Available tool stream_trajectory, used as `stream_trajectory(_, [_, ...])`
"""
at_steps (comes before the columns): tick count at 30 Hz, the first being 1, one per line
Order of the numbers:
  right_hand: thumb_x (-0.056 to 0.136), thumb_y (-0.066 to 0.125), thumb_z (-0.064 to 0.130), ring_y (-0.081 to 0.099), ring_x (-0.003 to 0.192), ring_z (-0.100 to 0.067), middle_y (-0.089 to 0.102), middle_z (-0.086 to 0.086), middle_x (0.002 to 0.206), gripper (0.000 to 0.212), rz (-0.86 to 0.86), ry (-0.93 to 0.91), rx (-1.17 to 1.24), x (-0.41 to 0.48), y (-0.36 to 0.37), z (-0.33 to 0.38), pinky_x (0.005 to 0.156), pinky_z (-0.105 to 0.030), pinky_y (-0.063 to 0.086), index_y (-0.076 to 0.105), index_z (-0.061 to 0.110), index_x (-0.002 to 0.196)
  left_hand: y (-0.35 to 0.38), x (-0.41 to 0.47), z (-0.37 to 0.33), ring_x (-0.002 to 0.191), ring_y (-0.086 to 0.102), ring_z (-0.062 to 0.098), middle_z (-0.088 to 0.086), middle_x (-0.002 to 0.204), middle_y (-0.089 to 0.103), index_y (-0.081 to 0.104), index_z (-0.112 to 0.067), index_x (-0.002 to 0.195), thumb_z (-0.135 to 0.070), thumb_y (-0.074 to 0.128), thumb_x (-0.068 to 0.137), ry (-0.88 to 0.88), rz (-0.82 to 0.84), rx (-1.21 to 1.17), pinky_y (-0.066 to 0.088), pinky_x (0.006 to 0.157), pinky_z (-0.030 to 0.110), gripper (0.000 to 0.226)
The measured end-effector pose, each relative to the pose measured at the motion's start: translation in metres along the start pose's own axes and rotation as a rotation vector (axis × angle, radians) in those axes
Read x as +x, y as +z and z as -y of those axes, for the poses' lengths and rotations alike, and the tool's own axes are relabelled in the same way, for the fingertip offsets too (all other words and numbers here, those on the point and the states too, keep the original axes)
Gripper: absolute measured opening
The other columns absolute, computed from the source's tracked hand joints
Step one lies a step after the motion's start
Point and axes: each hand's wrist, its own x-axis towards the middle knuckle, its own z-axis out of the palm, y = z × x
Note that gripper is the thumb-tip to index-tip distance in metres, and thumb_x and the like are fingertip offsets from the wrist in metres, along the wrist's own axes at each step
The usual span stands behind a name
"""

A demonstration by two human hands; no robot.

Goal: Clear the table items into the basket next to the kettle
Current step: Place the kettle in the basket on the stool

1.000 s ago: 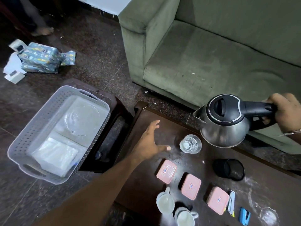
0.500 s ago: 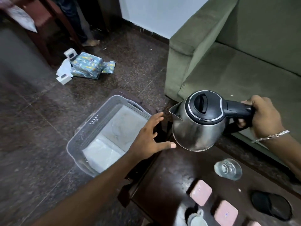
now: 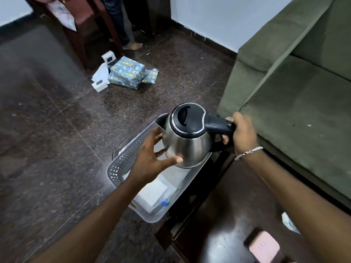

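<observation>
A steel kettle (image 3: 188, 141) with a black lid hangs over the far end of the grey perforated basket (image 3: 123, 162). My right hand (image 3: 242, 133) grips its black handle. My left hand (image 3: 152, 154) is spread against the kettle's left side, thumb under its base. The basket rests on a dark stool and holds white packets (image 3: 153, 192) at its near end. A pink-lidded box (image 3: 264, 247) lies on the dark wooden table (image 3: 228, 215) at the lower right.
A green sofa (image 3: 296, 88) runs along the right, close behind the table. Wrapped blue parcels and small white boxes (image 3: 125, 73) lie on the dark floor. A wooden chair and a person's bare foot (image 3: 133, 46) stand at the back.
The kettle has travelled left from above the table to above the basket. My left hand has come up against its side. The view has swung left, and most table items left the frame.
</observation>
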Motion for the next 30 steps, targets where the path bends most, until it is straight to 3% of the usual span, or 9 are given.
stream_trajectory(4, [0.086, 0.035, 0.019, 0.045, 0.040, -0.027, 0.047, -0.023, 0.040, 0.052, 0.061, 0.067, 0.004, 0.002, 0.030, -0.013, 0.047, -0.028, 0.038, 0.044, -0.012, 0.044, -0.019, 0.000, 0.025, 0.138, 0.048, -0.002, -0.015, 0.148, 0.053, 0.040, -0.036, 0.149, -0.036, 0.098, 0.063, -0.041, -0.025, -0.004, 0.055, 0.103, 0.033, 0.104])
stream_trajectory(8, [0.087, 0.036, 0.011, 0.046, 0.039, -0.015, 0.049, -0.007, 0.036, 0.052, 0.080, 0.089, -0.043, 0.000, 0.047, -0.027, 0.048, -0.023, 0.040, 0.049, 0.008, 0.036, -0.025, -0.002, 0.050, 0.140, 0.049, 0.007, -0.013, 0.147, 0.053, 0.041, -0.034, 0.148, -0.032, 0.099, 0.062, -0.089, -0.044, -0.032, 0.055, 0.104, 0.039, 0.104])
stream_trajectory(11, [0.081, 0.038, 0.016, 0.044, 0.037, -0.015, 0.048, -0.004, 0.036, 0.046, 0.085, 0.129, -0.047, 0.001, 0.053, -0.037, 0.043, -0.023, 0.038, 0.049, 0.013, 0.036, -0.019, -0.005, 0.065, 0.140, 0.049, 0.014, -0.005, 0.150, 0.051, 0.039, -0.032, 0.150, -0.027, 0.098, 0.062, -0.103, -0.060, -0.042, 0.057, 0.101, 0.037, 0.106])
stream_trajectory(14, [0.078, 0.040, 0.018, 0.043, 0.036, -0.015, 0.047, -0.006, 0.039, 0.043, 0.053, 0.172, -0.019, 0.002, 0.053, -0.045, 0.040, -0.023, 0.036, 0.046, 0.015, 0.036, -0.014, -0.006, 0.074, 0.136, 0.053, 0.011, -0.006, 0.151, 0.049, 0.038, -0.033, 0.151, -0.013, 0.096, 0.067, -0.095, -0.071, -0.056, 0.058, 0.099, 0.037, 0.104])
stream_trajectory(17, [0.079, 0.040, 0.021, 0.046, 0.038, -0.017, 0.051, -0.016, 0.046, 0.040, 0.041, 0.178, -0.021, 0.006, 0.051, -0.047, 0.044, -0.024, 0.038, 0.049, 0.002, 0.045, -0.011, -0.004, 0.078, 0.133, 0.054, 0.008, -0.009, 0.149, 0.050, 0.040, -0.033, 0.148, -0.014, 0.095, 0.066, -0.104, -0.085, -0.072, 0.059, 0.099, 0.039, 0.101])
stream_trajectory(20, [0.079, 0.037, 0.016, 0.046, 0.037, -0.016, 0.050, -0.006, 0.037, 0.045, 0.082, 0.141, -0.029, 0.007, 0.050, -0.046, 0.042, -0.021, 0.038, 0.048, -0.013, 0.047, -0.010, -0.004, 0.078, 0.131, 0.055, 0.003, -0.011, 0.149, 0.050, 0.040, -0.035, 0.147, -0.018, 0.096, 0.065, -0.096, -0.087, -0.080, 0.059, 0.098, 0.034, 0.101])
stream_trajectory(24, [0.080, 0.037, 0.016, 0.046, 0.038, -0.012, 0.051, -0.007, 0.038, 0.045, 0.102, 0.120, -0.071, 0.006, 0.049, -0.044, 0.044, -0.020, 0.037, 0.049, -0.007, 0.044, -0.010, -0.004, 0.081, 0.131, 0.054, -0.002, -0.021, 0.148, 0.049, 0.039, -0.051, 0.144, -0.031, 0.096, 0.062, -0.116, -0.066, -0.105, 0.058, 0.095, 0.027, 0.102])
stream_trajectory(27, [0.080, 0.040, 0.022, 0.048, 0.052, -0.011, 0.054, -0.009, 0.051, 0.042, 0.082, 0.119, -0.143, 0.004, 0.047, -0.043, 0.055, -0.026, 0.040, 0.053, -0.006, 0.053, -0.013, -0.006, 0.084, 0.135, 0.049, -0.002, -0.033, 0.147, 0.044, 0.033, -0.063, 0.142, -0.037, 0.097, 0.060, -0.147, -0.030, -0.061, 0.054, 0.096, 0.024, 0.107])
stream_trajectory(30, [0.091, 0.046, 0.019, 0.057, 0.086, -0.021, 0.063, -0.017, 0.087, 0.028, -0.071, -0.041, -0.290, -0.001, 0.043, -0.043, 0.085, -0.041, 0.043, 0.066, 0.001, 0.082, -0.026, -0.011, 0.094, 0.143, 0.043, 0.018, -0.008, 0.159, 0.037, 0.024, -0.042, 0.156, -0.032, 0.096, 0.065, -0.160, -0.011, 0.074, 0.047, 0.106, 0.037, 0.116])
